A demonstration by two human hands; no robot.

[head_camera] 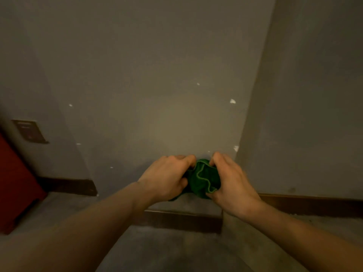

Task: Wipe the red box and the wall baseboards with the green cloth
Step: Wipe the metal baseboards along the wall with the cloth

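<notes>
- At the far left edge stands the red box [16, 185], on the floor against the wall, only partly in view; it is well apart from the hands.
- Above the box, a small dark plate [30, 131] is fixed on the grey wall [137, 75]; what it is I cannot tell.
- A dark brown baseboard [68, 185] runs along the foot of the left wall part, and stops where the wall steps forward.
- The left hand [167, 179] is closed on the left side of the green cloth [203, 179], with the fingers curled into the fabric.
- The cloth is bunched into a ball between both hands, held in the air in front of the wall and above the middle baseboard [182, 220].
- The right hand [229, 181] grips the right side of the cloth, thumb and fingers pinching its lighter hem.
- My judgement: the person is folding or regathering the cloth. It is better to make a flat pad with a clean face outside, so it presses evenly on the narrow baseboard top.
- At the right, another baseboard [314, 205] continues under the side wall.
- The floor [176, 252] looks like grey concrete, the wall has small white chips, and the light is dim.
</notes>
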